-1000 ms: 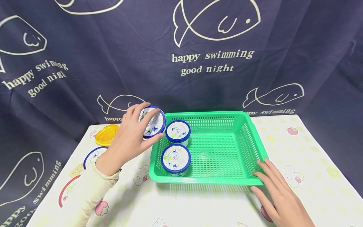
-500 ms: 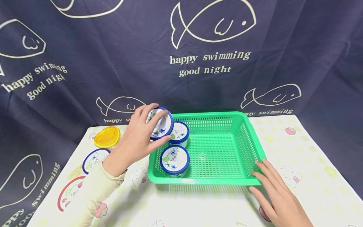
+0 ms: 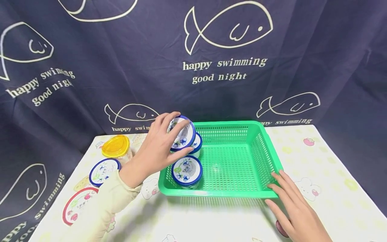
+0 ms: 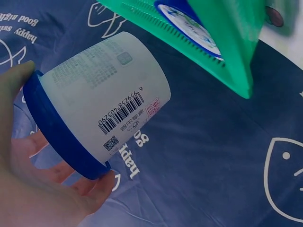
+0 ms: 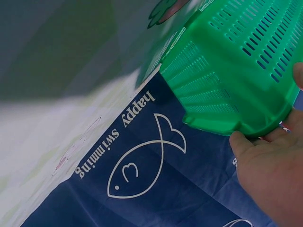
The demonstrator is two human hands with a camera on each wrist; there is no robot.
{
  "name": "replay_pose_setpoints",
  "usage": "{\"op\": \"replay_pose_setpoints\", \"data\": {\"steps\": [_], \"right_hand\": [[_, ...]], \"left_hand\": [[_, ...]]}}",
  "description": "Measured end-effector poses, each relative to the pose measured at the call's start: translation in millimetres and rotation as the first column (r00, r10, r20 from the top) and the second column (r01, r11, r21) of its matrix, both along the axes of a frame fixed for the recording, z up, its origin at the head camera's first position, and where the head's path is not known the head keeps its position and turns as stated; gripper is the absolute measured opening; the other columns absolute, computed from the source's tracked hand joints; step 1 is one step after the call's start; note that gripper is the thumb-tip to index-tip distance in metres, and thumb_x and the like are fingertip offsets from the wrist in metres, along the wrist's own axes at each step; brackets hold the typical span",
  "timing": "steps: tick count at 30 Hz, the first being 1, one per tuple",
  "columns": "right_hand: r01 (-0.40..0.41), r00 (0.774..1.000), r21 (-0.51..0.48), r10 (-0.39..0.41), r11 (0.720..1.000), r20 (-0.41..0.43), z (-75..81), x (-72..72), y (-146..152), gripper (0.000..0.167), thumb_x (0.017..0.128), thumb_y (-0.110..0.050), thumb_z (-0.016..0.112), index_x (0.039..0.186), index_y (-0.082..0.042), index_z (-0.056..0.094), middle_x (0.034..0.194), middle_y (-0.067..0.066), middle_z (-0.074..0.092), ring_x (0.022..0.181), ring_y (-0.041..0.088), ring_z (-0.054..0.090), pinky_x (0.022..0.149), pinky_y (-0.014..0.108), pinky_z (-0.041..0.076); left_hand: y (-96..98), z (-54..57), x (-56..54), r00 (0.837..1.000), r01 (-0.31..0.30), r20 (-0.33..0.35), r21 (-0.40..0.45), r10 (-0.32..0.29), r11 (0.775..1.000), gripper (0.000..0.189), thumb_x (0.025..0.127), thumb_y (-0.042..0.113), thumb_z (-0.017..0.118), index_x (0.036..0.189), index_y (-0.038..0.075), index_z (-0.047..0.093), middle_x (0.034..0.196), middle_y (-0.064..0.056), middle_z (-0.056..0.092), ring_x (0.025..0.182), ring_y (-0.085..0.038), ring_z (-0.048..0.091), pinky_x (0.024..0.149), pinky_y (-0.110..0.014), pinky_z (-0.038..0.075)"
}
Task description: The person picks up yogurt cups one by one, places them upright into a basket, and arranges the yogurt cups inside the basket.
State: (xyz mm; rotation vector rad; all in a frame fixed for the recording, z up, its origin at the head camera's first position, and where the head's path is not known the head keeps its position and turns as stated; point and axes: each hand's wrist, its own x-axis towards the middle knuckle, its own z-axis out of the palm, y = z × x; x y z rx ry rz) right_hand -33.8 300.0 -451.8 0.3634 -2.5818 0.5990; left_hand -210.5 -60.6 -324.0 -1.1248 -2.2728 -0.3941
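Left hand (image 3: 155, 146) grips blue-lidded tub (image 3: 186, 135); right hand (image 3: 299, 211) touches basket (image 3: 223, 193).

The basket (image 3: 223, 193) looks glossy plastic, the backdrop (image 3: 193, 95) matt cloth.

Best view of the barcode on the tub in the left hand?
Left wrist: barcode faces the camera, unobstructed, digits readable. Head shows that tub's lid partly under the left hand, barcode hidden. Right wrist doesn't show it.

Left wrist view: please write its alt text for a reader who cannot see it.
A left hand grips a white, barcoded tub by its blue lid. At the top, part of a green basket shows against a dark fish-print cloth.
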Motion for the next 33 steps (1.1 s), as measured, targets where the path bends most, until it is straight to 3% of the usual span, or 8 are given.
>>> {"op": "replay_pose_setpoints", "data": {"steps": [14,27,33], "right_hand": [[0.020,0.999,-0.008,-0.020,1.000,0.030,0.9,0.7,0,0.042,0.088,-0.022,0.076,0.127,-0.013,0.061,0.154,0.005,0.041,0.150,0.025,0.022,0.114,0.010,0.007],[0.007,1.000,-0.004,-0.007,1.000,-0.007,3.6,2.3,1,0.046,0.085,-0.020,0.079,0.126,-0.012,0.061,0.152,0.005,0.043,0.149,0.026,0.025,0.114,0.010,0.009],[0.008,1.000,-0.001,-0.008,1.000,0.013,4.8,1.0,1,0.044,0.086,-0.021,0.078,0.126,-0.011,0.061,0.152,0.006,0.043,0.149,0.024,0.024,0.113,0.009,0.008]], "left_hand": [[27.9,-0.8,-1.1,0.998,0.065,0.003,-0.031,-0.065,0.997,0.066,0.088,0.053,0.068,0.140,0.016,0.052,0.146,-0.015,0.041,0.131,-0.036,0.036,0.098,-0.054,0.038],[46.8,-0.8,-2.2,0.996,0.090,-0.017,-0.070,-0.091,0.993,0.065,0.090,0.053,0.066,0.140,0.015,0.051,0.145,-0.017,0.042,0.129,-0.038,0.039,0.097,-0.052,0.041],[52.8,-3.6,-4.5,0.994,0.113,0.013,-0.087,-0.112,0.990,0.065,0.093,0.052,0.064,0.144,0.015,0.049,0.148,-0.018,0.040,0.130,-0.038,0.039,0.106,-0.048,0.038]]}}
